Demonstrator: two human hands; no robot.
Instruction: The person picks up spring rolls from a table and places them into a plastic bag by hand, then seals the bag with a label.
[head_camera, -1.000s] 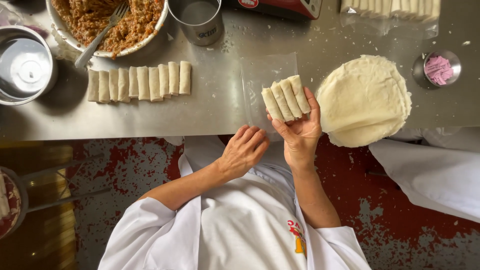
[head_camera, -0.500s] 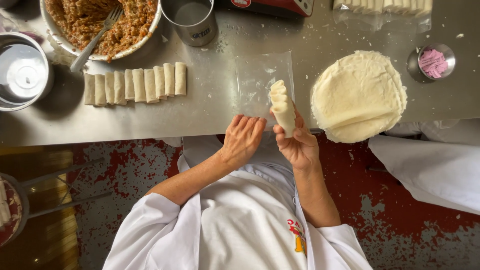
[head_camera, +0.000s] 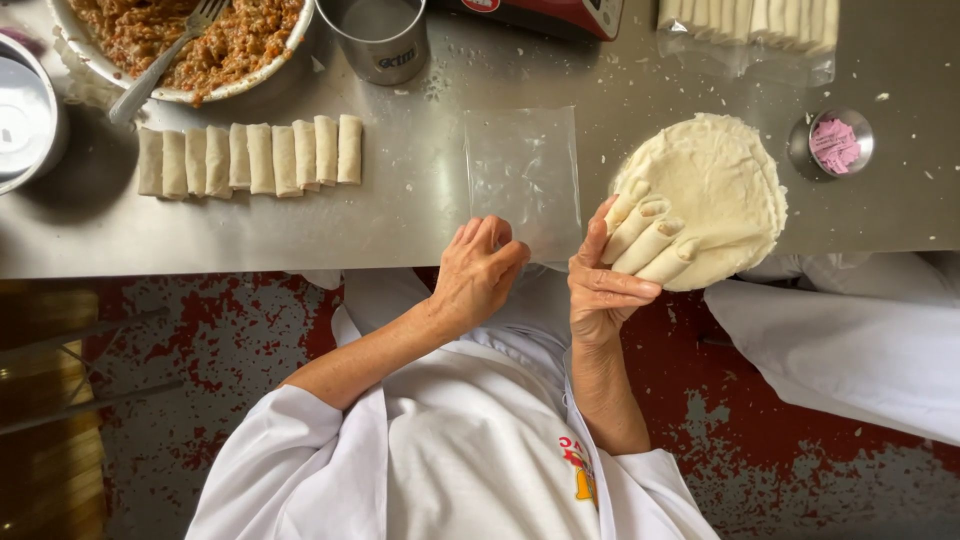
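Right hand (head_camera: 600, 295): fingers closed around a small stack of rolled wrappers (head_camera: 645, 235), held at the near edge of the tabletop (head_camera: 420, 215), just beside the round stack of flat wrappers (head_camera: 725, 190). Left hand (head_camera: 480, 275): fingers loosely curled, gripping nothing, at the near edge of a clear plastic bag (head_camera: 522, 165). Far left, a bowl (head_camera: 285, 72) contains minced filling (head_camera: 230, 35) and a fork (head_camera: 165, 60). Far right, a small metal cup (head_camera: 800, 150) holds pink material (head_camera: 835, 145).
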